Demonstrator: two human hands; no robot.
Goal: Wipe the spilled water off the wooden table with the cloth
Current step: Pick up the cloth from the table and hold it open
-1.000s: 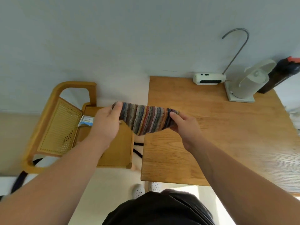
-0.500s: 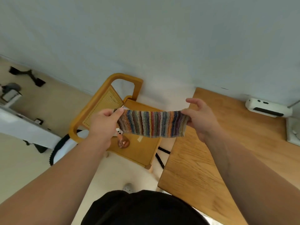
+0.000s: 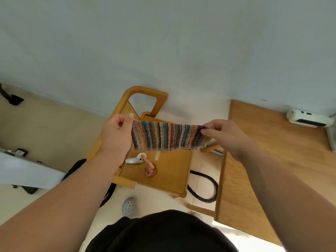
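Person's got the striped cloth [image 3: 166, 136] stretched out in the air btwn both hands, left hand [image 3: 116, 137] pinching the left end w/ thumb + fingers and right hand [image 3: 226, 137] pinching the right end, hands well apart. Cloth hangs over a wooden chair [image 3: 163, 171] that has a small white gadget [image 3: 135, 160] and a brownish glass thing [image 3: 150, 170] on the seat, so it's left of the wooden table [image 3: 272, 160], not touching it. Can't make out any water on the tabletop from here, tbh; a white device [image 3: 309, 121] sits at the far edge by the wall.
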